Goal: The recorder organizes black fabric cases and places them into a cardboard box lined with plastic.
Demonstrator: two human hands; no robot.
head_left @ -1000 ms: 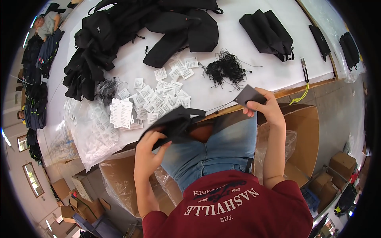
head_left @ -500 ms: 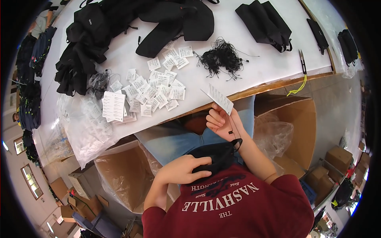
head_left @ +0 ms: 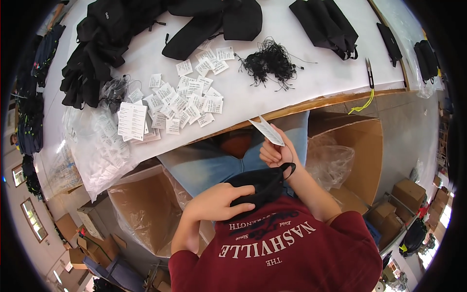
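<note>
My right hand (head_left: 278, 150) pinches white printed hang tags (head_left: 268, 132) between thumb and fingers, above my lap. Two tag corners fan apart at the upper end. A thin dark cord runs from this hand toward the loop of a black fabric pouch (head_left: 262, 184) resting against my front. Around the pouch's left side my left hand (head_left: 221, 200) is closed, thumb and index finger gripping the fabric. Ahead on the table lie a loose spread of small white labels (head_left: 187, 100), a stack of larger white tags (head_left: 132, 121) and a tangled heap of black cords (head_left: 270, 64).
Black bags (head_left: 214, 22) cover the white table's (head_left: 311, 78) far side, with a folded one (head_left: 326, 29) at right. Thread snips (head_left: 370, 73) with a yellow cord lie near the right edge. A clear plastic bag (head_left: 97, 146) hangs at left. Open cardboard boxes (head_left: 367, 160) flank my legs.
My right hand has tilted the tags, so they show narrower and two corners stand apart. The left hand keeps its grip on the pouch. The whole view has shifted slightly.
</note>
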